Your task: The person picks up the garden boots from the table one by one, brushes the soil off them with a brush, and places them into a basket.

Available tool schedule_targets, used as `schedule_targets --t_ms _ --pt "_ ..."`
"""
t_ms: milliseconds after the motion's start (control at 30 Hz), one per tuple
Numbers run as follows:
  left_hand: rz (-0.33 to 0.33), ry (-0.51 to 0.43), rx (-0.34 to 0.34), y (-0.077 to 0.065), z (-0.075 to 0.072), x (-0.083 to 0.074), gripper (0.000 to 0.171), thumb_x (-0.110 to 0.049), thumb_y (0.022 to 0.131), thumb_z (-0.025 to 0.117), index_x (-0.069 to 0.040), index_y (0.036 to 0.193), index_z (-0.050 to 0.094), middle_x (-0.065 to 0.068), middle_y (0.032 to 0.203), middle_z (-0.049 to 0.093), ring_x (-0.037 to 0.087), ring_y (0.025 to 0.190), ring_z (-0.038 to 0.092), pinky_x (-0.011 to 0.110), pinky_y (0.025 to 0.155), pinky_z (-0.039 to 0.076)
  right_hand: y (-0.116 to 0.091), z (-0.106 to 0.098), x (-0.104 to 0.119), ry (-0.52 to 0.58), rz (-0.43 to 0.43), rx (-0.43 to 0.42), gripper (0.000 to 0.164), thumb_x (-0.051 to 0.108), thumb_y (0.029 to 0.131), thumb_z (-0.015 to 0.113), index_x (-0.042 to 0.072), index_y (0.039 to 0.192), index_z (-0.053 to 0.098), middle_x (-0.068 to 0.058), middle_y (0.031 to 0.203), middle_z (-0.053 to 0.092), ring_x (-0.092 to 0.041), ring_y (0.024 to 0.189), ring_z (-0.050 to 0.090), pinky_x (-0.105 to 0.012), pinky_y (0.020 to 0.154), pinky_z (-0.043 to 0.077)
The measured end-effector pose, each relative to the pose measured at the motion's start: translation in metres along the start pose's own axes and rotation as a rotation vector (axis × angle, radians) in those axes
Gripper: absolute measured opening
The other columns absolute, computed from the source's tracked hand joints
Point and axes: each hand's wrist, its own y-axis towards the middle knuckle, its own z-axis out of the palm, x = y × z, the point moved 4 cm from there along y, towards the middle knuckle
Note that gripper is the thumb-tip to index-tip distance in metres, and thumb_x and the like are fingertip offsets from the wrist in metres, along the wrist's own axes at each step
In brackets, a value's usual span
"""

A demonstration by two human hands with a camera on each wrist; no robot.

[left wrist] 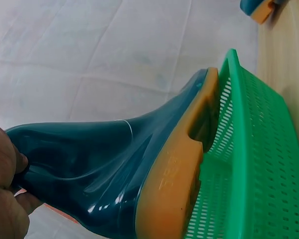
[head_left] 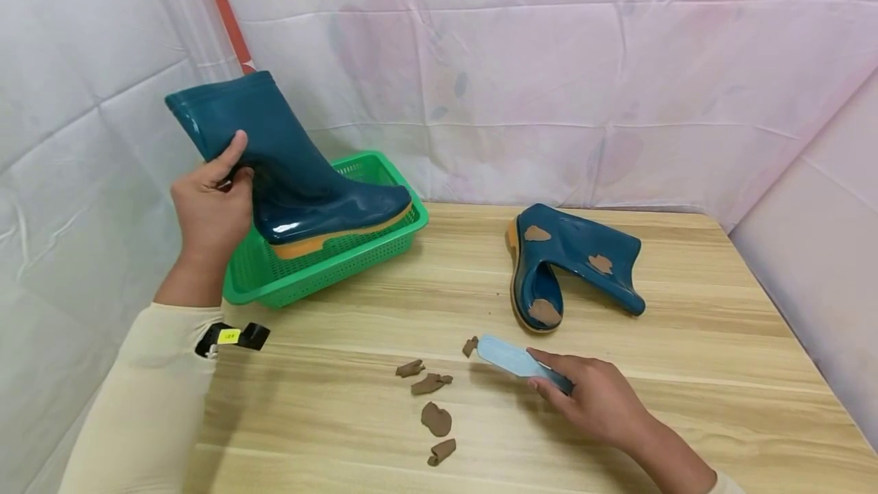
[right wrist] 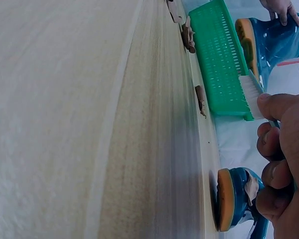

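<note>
My left hand (head_left: 216,208) grips the shaft of a dark teal rubber boot (head_left: 295,166) with an orange sole. In the left wrist view that boot (left wrist: 104,169) tilts over the green basket (left wrist: 276,149), its sole close to the rim; whether they touch I cannot tell. With my right hand (head_left: 597,399) I hold a light blue brush (head_left: 507,357) by its handle above the table. White bristles of the brush (right wrist: 251,94) show in the right wrist view. A second boot (head_left: 583,250) lies on its side at the right, with brown patches on its toe, heel and shaft.
Several brown flakes (head_left: 436,419) lie scattered on the wooden table (head_left: 329,402), one small piece (head_left: 469,346) right by the brush tip. Behind the table hangs a pale cloth (head_left: 507,97), with another cloth wall at each side. A red strip (head_left: 226,10) runs up the back left corner.
</note>
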Motion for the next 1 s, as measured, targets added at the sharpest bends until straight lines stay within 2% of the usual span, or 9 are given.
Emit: schedule_targets --t_ms 167,300,400,567,667,933,1000 --pt "-0.011 0.027 0.003 -0.003 0.001 0.010 0.040 -0.002 0.098 0.065 -0.032 0.124 0.070 -0.002 0.127 0.067 -0.002 0.094 0.062 0.015 0.072 0.046 0.000 0.001 -0.001 -0.009 0.001 -0.005 0.040 0.036 0.093 0.078 0.017 0.128 0.075 0.001 0.107 0.077 0.002 0.074 0.053 -0.027 0.068 0.050" --pt "-0.014 0.040 0.018 -0.008 0.005 0.019 0.040 -0.002 0.099 0.064 -0.032 0.125 0.069 0.002 0.125 0.068 0.002 0.070 0.056 0.018 0.061 0.038 -0.001 0.002 -0.001 -0.016 -0.007 -0.020 0.039 0.034 0.091 0.080 0.017 0.127 0.076 0.001 0.107 0.077 0.003 0.077 0.056 -0.029 0.069 0.052" --pt "-0.018 0.042 0.034 -0.012 0.007 0.026 0.040 -0.002 0.099 0.063 -0.032 0.126 0.069 0.006 0.124 0.069 0.009 0.058 0.043 0.021 0.056 0.033 -0.001 0.002 -0.001 -0.017 -0.009 -0.022 0.039 0.033 0.091 0.080 0.017 0.127 0.076 0.001 0.108 0.076 0.003 0.079 0.058 -0.030 0.070 0.054" --pt "-0.031 0.045 0.053 -0.018 0.010 0.036 0.041 -0.001 0.099 0.062 -0.031 0.127 0.068 0.007 0.125 0.069 0.011 0.058 0.041 0.021 0.056 0.034 -0.002 0.000 -0.001 -0.018 0.002 -0.009 0.039 0.035 0.093 0.078 0.017 0.127 0.075 0.002 0.108 0.076 0.002 0.082 0.061 -0.031 0.071 0.054" --pt "-0.032 0.039 0.055 -0.020 0.010 0.040 0.041 -0.001 0.099 0.062 -0.030 0.127 0.068 0.007 0.127 0.067 0.009 0.062 0.045 0.019 0.058 0.036 -0.002 0.000 -0.001 -0.018 0.011 -0.005 0.039 0.035 0.093 0.078 0.017 0.127 0.075 0.002 0.108 0.076 0.001 0.082 0.061 -0.032 0.071 0.055" --pt "-0.026 0.060 0.073 -0.030 0.009 0.052 0.040 0.000 0.099 0.063 -0.028 0.128 0.069 0.016 0.116 0.071 0.008 0.059 0.043 0.020 0.057 0.034 -0.002 0.002 -0.002 -0.018 0.005 -0.014 0.039 0.034 0.092 0.079 0.016 0.127 0.076 0.001 0.108 0.077 0.002 0.080 0.060 -0.031 0.071 0.054" --pt "-0.028 0.073 0.086 -0.034 0.008 0.055 0.039 -0.001 0.099 0.063 -0.026 0.128 0.069 0.019 0.105 0.074 0.008 0.058 0.043 0.020 0.057 0.034 -0.002 0.002 -0.002 -0.018 0.008 -0.009 0.039 0.035 0.093 0.078 0.017 0.127 0.076 0.001 0.108 0.076 0.003 0.080 0.060 -0.031 0.071 0.054"
